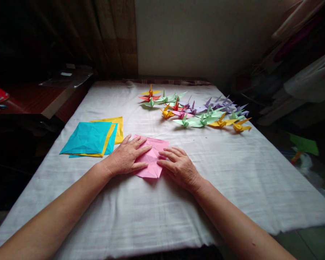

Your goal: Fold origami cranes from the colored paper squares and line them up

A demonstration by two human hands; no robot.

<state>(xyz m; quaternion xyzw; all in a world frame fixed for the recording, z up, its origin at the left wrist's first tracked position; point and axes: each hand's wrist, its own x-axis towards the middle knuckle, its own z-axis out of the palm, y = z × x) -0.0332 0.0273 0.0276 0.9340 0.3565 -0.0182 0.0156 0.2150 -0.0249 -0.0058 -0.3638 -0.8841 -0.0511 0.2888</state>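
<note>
A creased pink sheet of origami paper (pixel 154 159) lies on the white cloth in front of me. My left hand (pixel 128 155) rests flat on its left part, fingers spread over the paper. On the right edge, the fingertips of my right hand (pixel 178 164) touch the sheet; its fingers are stretched out and slightly bent. To the left lie blue sheets (pixel 86 137) and yellow sheets (pixel 119 130), stacked askew and showing crease lines. Farther back stand several folded paper cranes, among them a yellow crane (pixel 241 125), a green crane (pixel 185 123) and a purple crane (pixel 193 108).
The table's white cloth (pixel 206 213) runs to a front edge below my arms. At the left is a dark wooden surface (pixel 43 99) with a clear plastic case (pixel 70 76). Hanging clothes (pixel 311 72) and a green paper (pixel 304 143) are beyond the right side.
</note>
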